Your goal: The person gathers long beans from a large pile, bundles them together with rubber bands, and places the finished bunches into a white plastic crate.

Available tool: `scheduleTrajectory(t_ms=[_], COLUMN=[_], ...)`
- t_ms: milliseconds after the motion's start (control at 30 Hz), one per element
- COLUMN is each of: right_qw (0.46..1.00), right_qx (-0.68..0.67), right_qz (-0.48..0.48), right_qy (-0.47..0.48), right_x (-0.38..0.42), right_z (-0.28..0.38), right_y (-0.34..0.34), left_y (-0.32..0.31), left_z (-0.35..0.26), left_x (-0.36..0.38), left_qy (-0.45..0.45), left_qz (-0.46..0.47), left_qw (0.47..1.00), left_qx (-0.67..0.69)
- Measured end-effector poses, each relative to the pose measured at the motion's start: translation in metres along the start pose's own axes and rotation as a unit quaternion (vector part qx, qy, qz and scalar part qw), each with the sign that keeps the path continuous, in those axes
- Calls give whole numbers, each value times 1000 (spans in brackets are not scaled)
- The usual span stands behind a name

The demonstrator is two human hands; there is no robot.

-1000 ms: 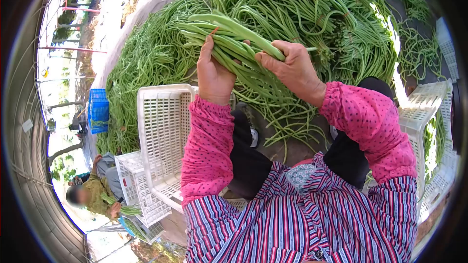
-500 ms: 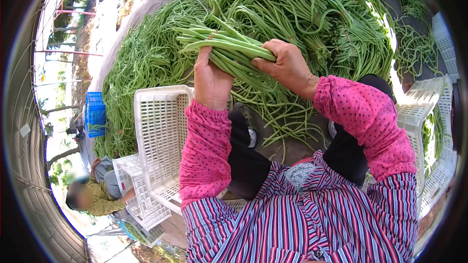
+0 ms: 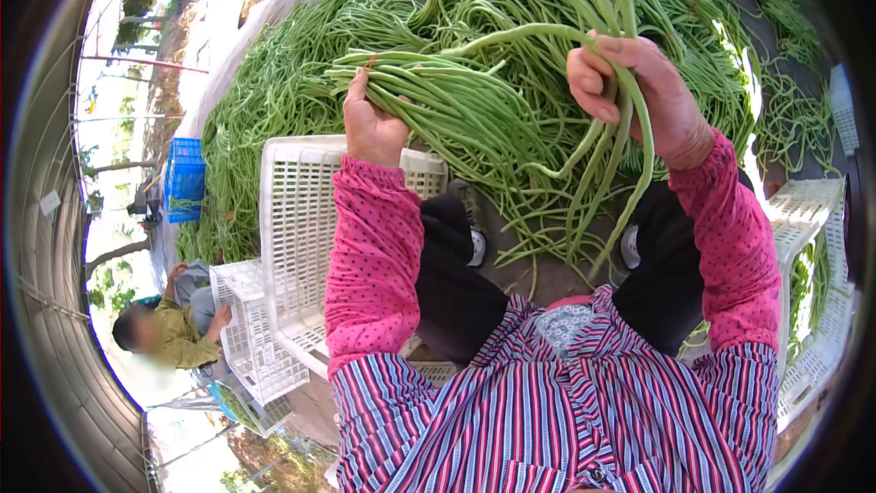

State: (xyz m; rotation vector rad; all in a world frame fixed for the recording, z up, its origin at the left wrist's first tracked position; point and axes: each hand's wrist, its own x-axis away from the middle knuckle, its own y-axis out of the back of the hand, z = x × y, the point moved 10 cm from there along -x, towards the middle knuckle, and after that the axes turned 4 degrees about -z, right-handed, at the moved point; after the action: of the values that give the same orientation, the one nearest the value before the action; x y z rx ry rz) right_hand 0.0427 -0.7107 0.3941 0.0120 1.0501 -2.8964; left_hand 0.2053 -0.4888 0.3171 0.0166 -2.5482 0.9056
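My left hand (image 3: 375, 126) is closed around one end of a bundle of yardlong beans (image 3: 456, 96), with a thin reddish band near that end. The bundle's other end fans out to the right over the heap. Up and to the right, my right hand (image 3: 650, 96) grips several loose yardlong beans (image 3: 613, 14) between thumb and fingers. Their ends stick out above the hand and dangle below it. Beneath both hands spreads a large heap of yardlong beans (image 3: 283, 82), part of it in banded bunches. Stray beans trail onto the ground between my feet.
A white plastic crate (image 3: 310, 246) stands by my left leg, and another white crate (image 3: 798, 210) with beans by my right. A blue crate (image 3: 184, 178) sits at the heap's left edge. Further left, a person (image 3: 173, 329) sits beside a smaller white crate (image 3: 251, 310).
My right hand has come away from the bundle, moving right and up, and now holds several loose beans. My left hand has shifted slightly left, still gripping the bundle.
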Motion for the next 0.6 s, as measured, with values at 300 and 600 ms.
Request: scheduleTrajectory(t_ms=[300, 600], right_qw=[972, 954], right_qx=[203, 259], right_qz=[-116, -137], right_qy=[3, 69], right_x=[-17, -33], right_z=[-48, -67], right_y=[12, 12], left_y=[-42, -49], left_z=[36, 49], left_x=[26, 31], left_qy=[64, 69], left_qz=[98, 119], left_qw=[993, 990], left_qx=[7, -23])
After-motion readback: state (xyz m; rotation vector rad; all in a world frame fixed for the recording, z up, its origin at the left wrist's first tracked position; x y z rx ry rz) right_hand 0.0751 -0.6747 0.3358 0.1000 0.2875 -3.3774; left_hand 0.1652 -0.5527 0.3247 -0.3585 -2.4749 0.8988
